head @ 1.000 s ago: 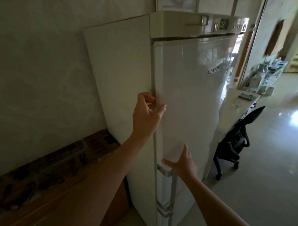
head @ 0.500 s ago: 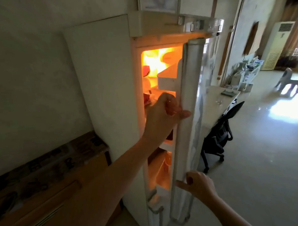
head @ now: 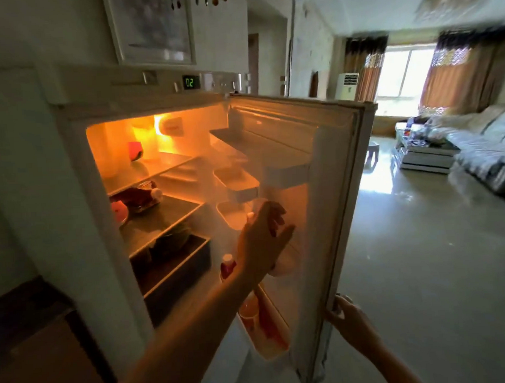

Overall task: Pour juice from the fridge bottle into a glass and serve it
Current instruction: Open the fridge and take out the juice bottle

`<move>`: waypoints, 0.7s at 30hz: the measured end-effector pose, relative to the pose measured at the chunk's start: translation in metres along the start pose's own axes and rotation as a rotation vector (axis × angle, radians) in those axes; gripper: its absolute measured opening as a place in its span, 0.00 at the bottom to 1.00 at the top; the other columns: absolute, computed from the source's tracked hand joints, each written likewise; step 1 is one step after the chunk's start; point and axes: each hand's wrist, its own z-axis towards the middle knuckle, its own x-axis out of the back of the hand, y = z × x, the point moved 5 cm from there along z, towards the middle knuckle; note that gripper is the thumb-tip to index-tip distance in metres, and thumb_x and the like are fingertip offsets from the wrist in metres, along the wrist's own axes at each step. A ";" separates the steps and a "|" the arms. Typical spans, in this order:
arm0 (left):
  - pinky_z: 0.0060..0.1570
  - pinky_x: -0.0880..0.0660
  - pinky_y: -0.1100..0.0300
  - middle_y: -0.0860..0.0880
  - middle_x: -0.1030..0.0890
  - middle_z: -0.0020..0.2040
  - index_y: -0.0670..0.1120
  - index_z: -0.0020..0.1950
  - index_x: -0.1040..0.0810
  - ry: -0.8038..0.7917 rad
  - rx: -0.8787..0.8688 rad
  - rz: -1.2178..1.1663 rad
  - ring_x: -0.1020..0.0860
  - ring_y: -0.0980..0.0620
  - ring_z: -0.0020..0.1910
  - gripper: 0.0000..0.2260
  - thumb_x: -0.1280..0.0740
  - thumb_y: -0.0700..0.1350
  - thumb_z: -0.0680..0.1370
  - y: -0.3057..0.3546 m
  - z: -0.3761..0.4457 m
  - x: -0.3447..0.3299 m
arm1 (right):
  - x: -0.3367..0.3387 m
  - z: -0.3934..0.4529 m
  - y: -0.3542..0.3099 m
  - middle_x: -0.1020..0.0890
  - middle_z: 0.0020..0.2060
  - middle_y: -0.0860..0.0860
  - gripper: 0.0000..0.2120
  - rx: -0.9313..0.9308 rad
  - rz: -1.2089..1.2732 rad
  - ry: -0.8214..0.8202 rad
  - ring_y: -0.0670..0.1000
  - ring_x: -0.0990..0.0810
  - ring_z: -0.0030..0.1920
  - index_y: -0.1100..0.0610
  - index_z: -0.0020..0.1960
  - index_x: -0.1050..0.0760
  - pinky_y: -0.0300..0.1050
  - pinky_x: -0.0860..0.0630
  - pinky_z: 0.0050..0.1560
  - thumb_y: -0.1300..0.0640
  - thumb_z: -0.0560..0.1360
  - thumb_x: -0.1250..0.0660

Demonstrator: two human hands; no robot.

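The fridge (head: 72, 199) stands open and lit inside. My left hand (head: 264, 234) reaches in among the door shelves with its fingers apart and holds nothing. A small white cap (head: 250, 216) shows just behind its fingers. Below the wrist, a red bottle with a white cap (head: 227, 267) stands in the door rack. An orange bottle (head: 247, 310) sits in the lowest door shelf, partly hidden by my forearm. My right hand (head: 342, 313) grips the outer edge of the fridge door (head: 341, 187). I see no glass.
The inner shelves (head: 159, 212) hold a red cup, wrapped food and a dark drawer. A wooden cabinet (head: 35, 345) stands at the lower left. To the right are a shiny floor, a sofa (head: 481, 149) and a low table (head: 426, 154).
The door has swung wide open. My left hand has left the door's edge and moved inside to the door shelves. My right hand stays on the door's edge.
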 end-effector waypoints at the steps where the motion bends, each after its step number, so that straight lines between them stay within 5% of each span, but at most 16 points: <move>1: 0.42 0.26 0.59 0.56 0.25 0.45 0.54 0.53 0.31 0.047 0.048 0.034 0.25 0.57 0.42 0.19 0.25 0.47 0.68 -0.014 -0.003 -0.001 | 0.010 0.000 -0.006 0.20 0.49 0.52 0.27 -0.017 0.035 0.029 0.50 0.24 0.43 0.56 0.56 0.23 0.43 0.31 0.41 0.36 0.70 0.35; 3: 0.49 0.24 0.55 0.50 0.27 0.56 0.50 0.60 0.33 0.112 0.174 0.060 0.26 0.52 0.52 0.28 0.23 0.50 0.66 -0.041 -0.006 -0.006 | 0.020 0.009 -0.002 0.21 0.48 0.52 0.17 -0.030 0.097 0.067 0.50 0.25 0.44 0.58 0.61 0.26 0.40 0.34 0.40 0.53 0.74 0.32; 7: 0.63 0.31 0.50 0.45 0.36 0.71 0.52 0.73 0.47 -0.083 0.299 0.065 0.34 0.46 0.68 0.46 0.22 0.52 0.64 -0.060 0.001 -0.032 | 0.030 0.022 0.008 0.19 0.52 0.55 0.18 -0.050 0.153 0.090 0.55 0.20 0.50 0.57 0.63 0.28 0.46 0.27 0.46 0.53 0.75 0.34; 9: 0.63 0.30 0.48 0.45 0.35 0.72 0.54 0.74 0.51 -0.162 0.339 0.005 0.33 0.45 0.68 0.48 0.22 0.50 0.65 -0.060 0.002 -0.049 | 0.035 0.023 0.011 0.17 0.49 0.51 0.26 -0.033 0.185 0.101 0.51 0.17 0.48 0.52 0.63 0.30 0.50 0.23 0.47 0.39 0.71 0.34; 11: 0.61 0.29 0.48 0.45 0.33 0.71 0.56 0.75 0.53 -0.164 0.389 -0.028 0.32 0.44 0.68 0.48 0.23 0.49 0.67 -0.061 0.002 -0.059 | 0.038 0.027 0.018 0.16 0.40 0.46 0.36 -0.002 0.192 0.111 0.43 0.17 0.40 0.45 0.62 0.34 0.42 0.21 0.41 0.24 0.62 0.42; 13: 0.61 0.29 0.51 0.45 0.31 0.69 0.54 0.75 0.51 -0.126 0.408 -0.015 0.31 0.44 0.67 0.46 0.23 0.49 0.67 -0.066 0.002 -0.062 | 0.039 0.029 0.017 0.18 0.35 0.45 0.31 0.020 0.175 0.103 0.38 0.19 0.35 0.49 0.64 0.35 0.32 0.25 0.34 0.33 0.67 0.37; 16: 0.58 0.33 0.58 0.47 0.29 0.68 0.54 0.74 0.46 -0.060 0.369 -0.004 0.30 0.48 0.66 0.45 0.22 0.50 0.65 -0.067 -0.004 -0.054 | 0.040 0.029 0.012 0.20 0.33 0.42 0.25 0.046 0.111 0.088 0.35 0.20 0.32 0.55 0.68 0.36 0.29 0.28 0.30 0.54 0.74 0.33; 21: 0.59 0.30 0.56 0.53 0.28 0.64 0.64 0.67 0.47 -0.033 0.289 -0.108 0.30 0.56 0.62 0.43 0.22 0.53 0.62 -0.034 -0.024 -0.029 | 0.034 0.022 -0.001 0.20 0.37 0.43 0.26 0.074 0.015 0.005 0.36 0.24 0.30 0.55 0.70 0.41 0.29 0.32 0.29 0.51 0.76 0.37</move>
